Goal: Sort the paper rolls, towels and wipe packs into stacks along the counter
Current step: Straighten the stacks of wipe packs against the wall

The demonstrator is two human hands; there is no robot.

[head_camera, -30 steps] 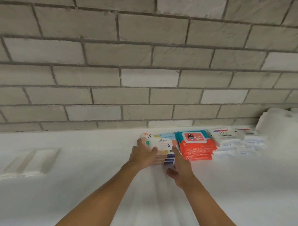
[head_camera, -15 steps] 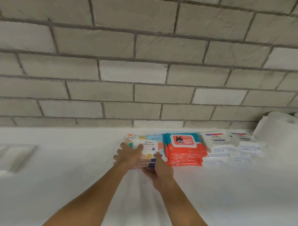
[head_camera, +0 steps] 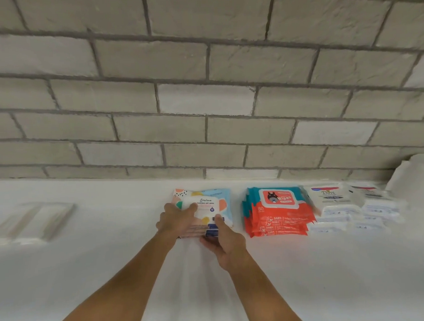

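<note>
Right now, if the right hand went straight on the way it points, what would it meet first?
The stack of Stalove wipe packs: the right hand touches its near edge. Behind the stack comes the brick wall, though depth there is unclear.

A stack of pastel wipe packs (head_camera: 209, 201) lies flat near the wall. Apart to its right lies a stack of red-and-teal wipe packs (head_camera: 280, 214), then 2 low stacks of white wipe packs (head_camera: 335, 205) just beside it. White paper rolls (head_camera: 413, 177) sit far right.
</note>
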